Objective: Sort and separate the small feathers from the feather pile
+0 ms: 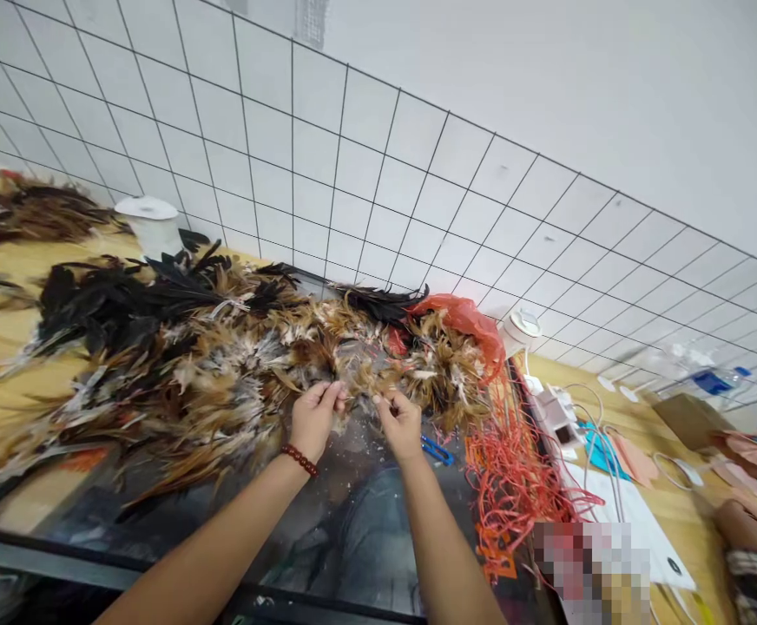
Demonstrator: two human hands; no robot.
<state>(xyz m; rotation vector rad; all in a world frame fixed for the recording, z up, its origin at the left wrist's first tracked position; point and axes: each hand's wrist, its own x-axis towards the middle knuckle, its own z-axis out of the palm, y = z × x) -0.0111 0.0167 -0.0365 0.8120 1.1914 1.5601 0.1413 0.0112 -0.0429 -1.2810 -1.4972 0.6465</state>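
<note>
My left hand (317,417), with a beaded bracelet (299,460) on its wrist, is closed in a pinch at the near edge of a large heap of brown and white feathers (241,356). Just to its right, my right hand (398,421) is also pinched, thumb against fingers. The hands are a small gap apart over the dark glossy tabletop (352,477). What lies between the fingertips is too small to make out against the feathers. A blue cutter (437,450) lies to the right of my right hand.
Black feathers (118,304) lie left. Red strings (515,469) and a red plastic bag (466,321) are right, near a white cylinder (520,330). Beyond are cables, a white laptop-like slab (632,521) and a person's arm (753,529). A wire grid (345,165) stands behind.
</note>
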